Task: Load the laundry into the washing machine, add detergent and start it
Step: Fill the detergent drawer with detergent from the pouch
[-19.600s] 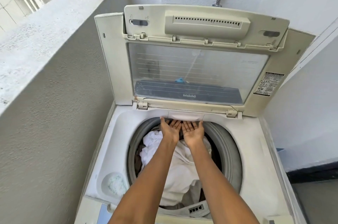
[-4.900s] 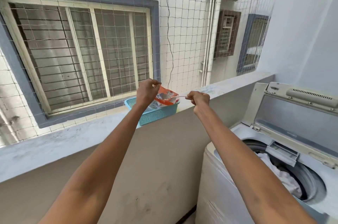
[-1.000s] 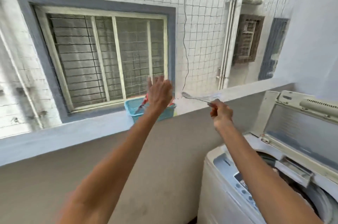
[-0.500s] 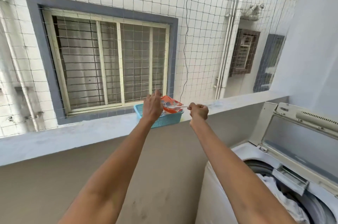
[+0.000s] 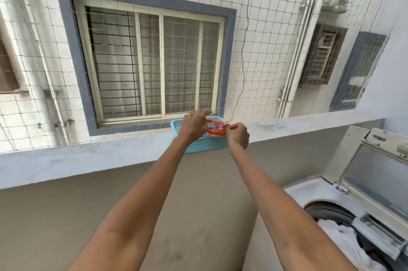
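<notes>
I see both hands closer together than half a second ago: my left hand (image 5: 194,126) and right hand (image 5: 238,134) pinch the orange detergent packet (image 5: 216,129), probably at its top edge, over the blue basket (image 5: 205,145) on the ledge (image 5: 88,160).

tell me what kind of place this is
Probably a small apartment balcony or utility ledge used for laundry. A white top-loading washing machine stands open with clothes inside, a blue plastic mesh basket sits on the grey concrete parapet, and white safety netting screens off a neighbouring tiled building.
</notes>
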The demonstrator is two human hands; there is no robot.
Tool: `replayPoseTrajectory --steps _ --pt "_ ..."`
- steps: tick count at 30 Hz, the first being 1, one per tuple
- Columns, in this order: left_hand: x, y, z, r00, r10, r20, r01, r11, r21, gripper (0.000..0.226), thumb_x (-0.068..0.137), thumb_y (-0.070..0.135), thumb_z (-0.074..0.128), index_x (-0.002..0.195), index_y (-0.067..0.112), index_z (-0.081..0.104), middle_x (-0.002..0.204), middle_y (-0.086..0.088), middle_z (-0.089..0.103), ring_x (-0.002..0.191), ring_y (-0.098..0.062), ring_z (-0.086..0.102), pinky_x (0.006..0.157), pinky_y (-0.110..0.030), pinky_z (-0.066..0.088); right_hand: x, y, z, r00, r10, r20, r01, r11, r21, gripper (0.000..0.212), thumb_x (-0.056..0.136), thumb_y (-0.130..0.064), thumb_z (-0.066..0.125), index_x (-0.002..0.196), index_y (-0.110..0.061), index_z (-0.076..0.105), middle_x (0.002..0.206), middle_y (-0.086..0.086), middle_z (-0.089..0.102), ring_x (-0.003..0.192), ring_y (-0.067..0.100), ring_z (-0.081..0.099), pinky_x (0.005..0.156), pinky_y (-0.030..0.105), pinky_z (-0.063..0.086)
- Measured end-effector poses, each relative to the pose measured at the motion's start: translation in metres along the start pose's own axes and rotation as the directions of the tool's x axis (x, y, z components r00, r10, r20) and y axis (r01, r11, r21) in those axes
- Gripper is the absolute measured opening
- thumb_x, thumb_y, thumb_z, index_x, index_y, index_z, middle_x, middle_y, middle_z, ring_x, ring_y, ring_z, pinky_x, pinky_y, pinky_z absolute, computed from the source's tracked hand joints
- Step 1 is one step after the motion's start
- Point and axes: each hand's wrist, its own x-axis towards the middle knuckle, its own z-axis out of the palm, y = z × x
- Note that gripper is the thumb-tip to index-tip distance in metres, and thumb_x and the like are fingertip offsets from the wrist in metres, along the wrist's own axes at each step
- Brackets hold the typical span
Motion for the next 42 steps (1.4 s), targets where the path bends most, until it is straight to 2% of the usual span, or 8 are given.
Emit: replayPoseTrajectory --steps 4,9,14,21,29,32,38,42 --pt "-0.010 0.000 -0.002 0.994 0.067 0.088 -0.072 0.996 0.058 0.037 0.090 0.013 0.046 0.121 0.022 0.064 0.112 -0.010 0.061 0.107 -0.028 0.053 0.090 -0.039 0.039 -0.003 0.008 0.000 0.997 -0.065 0.049 0.069 0.995 -0.077 0.019 0.087 -0.022 0.060 0.095 -0.007 0.069 0.104 0.014 0.070 0.101 0.033 0.062 0.075 0.030 0.045" --pt "-0.021 -0.006 0.002 0.987 0.083 0.138 -0.096 0.992 0.084 0.032 0.095 0.029 0.045 0.121 0.027 0.063 0.115 -0.004 0.059 0.109 -0.023 0.050 0.091 -0.037 0.035 -0.015 0.013 -0.008 0.952 -0.306 0.019 0.305 0.938 -0.163 0.022 0.093 -0.019 0.050 0.104 -0.004 0.062 0.113 0.015 0.055 0.099 0.031 0.059 0.077 0.032 0.044" --pt "-0.029 0.005 -0.006 0.992 0.094 0.088 -0.098 0.994 0.047 0.067 0.086 0.057 0.016 0.126 0.023 0.058 0.125 -0.002 0.057 0.116 -0.021 0.048 0.104 -0.040 0.026 -0.017 0.017 -0.029 0.946 -0.306 -0.107 0.292 0.947 -0.134 0.020 0.095 -0.023 0.046 0.098 -0.006 0.055 0.110 0.012 0.053 0.097 0.032 0.056 0.070 0.032 0.040" --pt "-0.023 0.085 0.024 0.960 0.279 -0.002 -0.279 0.960 0.028 0.037 0.097 0.031 0.038 0.126 0.020 0.058 0.131 -0.002 0.056 0.124 -0.023 0.047 0.109 -0.038 0.024 -0.017 0.032 -0.082 0.951 -0.282 -0.126 0.250 0.942 -0.223 0.026 0.096 -0.028 0.043 0.097 -0.007 0.058 0.102 0.012 0.064 0.093 0.030 0.059 0.068 0.029 0.036" --pt "-0.048 0.210 0.163 0.909 0.331 0.253 -0.280 0.935 -0.219 0.032 0.097 0.022 0.038 0.118 0.021 0.062 0.121 -0.006 0.058 0.114 -0.028 0.053 0.097 -0.041 0.039 0.011 0.157 -0.167 0.990 -0.024 -0.142 -0.035 0.916 -0.399 0.032 0.096 -0.034 0.042 0.112 -0.015 0.062 0.111 0.015 0.066 0.104 0.035 0.060 0.078 0.036 0.045" --pt "-0.067 0.253 0.217 0.866 0.318 0.387 -0.214 0.933 -0.289 0.032 0.097 0.021 0.040 0.120 0.017 0.061 0.121 -0.009 0.059 0.116 -0.030 0.052 0.099 -0.037 0.038 0.018 0.217 -0.204 0.977 0.099 -0.187 -0.164 0.911 -0.378 0.029 0.095 -0.033 0.044 0.103 -0.012 0.062 0.108 0.016 0.067 0.103 0.035 0.060 0.076 0.036 0.045" --pt "-0.102 0.316 0.312 0.760 0.290 0.582 -0.051 0.919 -0.392 0.033 0.096 0.023 0.040 0.117 0.015 0.063 0.125 -0.011 0.060 0.115 -0.031 0.055 0.096 -0.040 0.044 0.030 0.315 -0.262 0.903 0.316 -0.292 -0.402 0.861 -0.312 0.027 0.094 -0.034 0.046 0.099 -0.013 0.062 0.105 0.015 0.068 0.099 0.034 0.061 0.074 0.035 0.045" --pt "-0.111 0.346 0.368 0.670 0.287 0.684 0.139 0.858 -0.495 0.034 0.096 0.015 0.038 0.117 0.005 0.062 0.127 -0.014 0.060 0.117 -0.029 0.055 0.097 -0.035 0.044 0.047 0.375 -0.284 0.820 0.439 -0.367 -0.510 0.851 -0.122 0.024 0.094 -0.026 0.047 0.096 -0.011 0.064 0.097 0.014 0.070 0.092 0.034 0.063 0.075 0.036 0.046"
